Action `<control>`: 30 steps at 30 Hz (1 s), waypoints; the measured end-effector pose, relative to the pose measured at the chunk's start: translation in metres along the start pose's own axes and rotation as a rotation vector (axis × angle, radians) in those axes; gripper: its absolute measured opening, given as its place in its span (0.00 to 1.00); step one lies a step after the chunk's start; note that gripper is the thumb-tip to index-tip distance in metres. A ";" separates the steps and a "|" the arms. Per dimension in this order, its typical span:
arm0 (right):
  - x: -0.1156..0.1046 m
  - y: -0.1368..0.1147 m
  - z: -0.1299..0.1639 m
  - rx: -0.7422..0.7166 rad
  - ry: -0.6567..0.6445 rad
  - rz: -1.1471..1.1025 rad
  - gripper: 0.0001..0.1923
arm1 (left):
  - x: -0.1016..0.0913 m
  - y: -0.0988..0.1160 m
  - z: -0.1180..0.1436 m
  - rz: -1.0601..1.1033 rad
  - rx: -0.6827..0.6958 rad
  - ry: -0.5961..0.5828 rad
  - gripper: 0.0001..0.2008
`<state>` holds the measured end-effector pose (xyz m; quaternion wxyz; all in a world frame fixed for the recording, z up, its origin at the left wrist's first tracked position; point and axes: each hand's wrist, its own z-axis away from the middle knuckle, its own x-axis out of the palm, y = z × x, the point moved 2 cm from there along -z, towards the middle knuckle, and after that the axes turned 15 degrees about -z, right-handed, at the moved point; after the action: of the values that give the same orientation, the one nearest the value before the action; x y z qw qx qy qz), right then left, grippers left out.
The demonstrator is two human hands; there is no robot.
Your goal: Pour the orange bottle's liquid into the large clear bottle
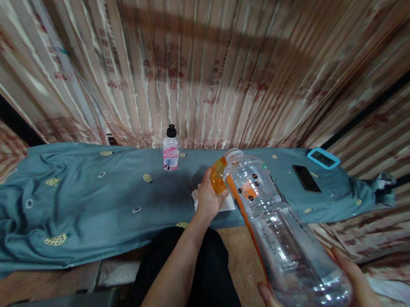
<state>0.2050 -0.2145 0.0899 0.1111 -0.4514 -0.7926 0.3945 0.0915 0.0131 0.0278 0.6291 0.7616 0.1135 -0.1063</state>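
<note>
My right hand (357, 283) is closed around the base of a large clear plastic bottle (284, 245) with an orange and white printed label. The bottle tilts, its uncapped-looking mouth pointing away from me. In my left hand (209, 197) is a small translucent orange container (217, 175), held close beside the bottle's neck. Whether the two touch, I cannot tell. Beneath my left hand, a white sheet of paper (227, 203) lies partly hidden on the cloth. Any liquid inside the clear bottle is hard to make out.
A green-grey cloth (91, 205) with yellow prints covers the narrow table. On it stands a small pink-labelled bottle with a black cap (170, 151). A dark phone (307, 179) and a blue-framed digital clock (324, 158) are at the right. Curtains (190, 71) hang close behind.
</note>
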 end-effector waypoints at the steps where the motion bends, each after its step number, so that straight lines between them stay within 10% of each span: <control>1: 0.000 0.000 0.000 0.025 -0.001 -0.006 0.57 | 0.000 -0.001 0.000 0.003 0.001 -0.002 0.34; 30: -0.006 0.014 -0.003 -0.151 -0.034 0.036 0.56 | 0.000 0.001 0.000 -0.001 -0.003 0.000 0.34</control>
<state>0.2186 -0.2145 0.0828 0.0562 -0.4657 -0.8138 0.3429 0.0915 0.0126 0.0285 0.6300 0.7608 0.1141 -0.1062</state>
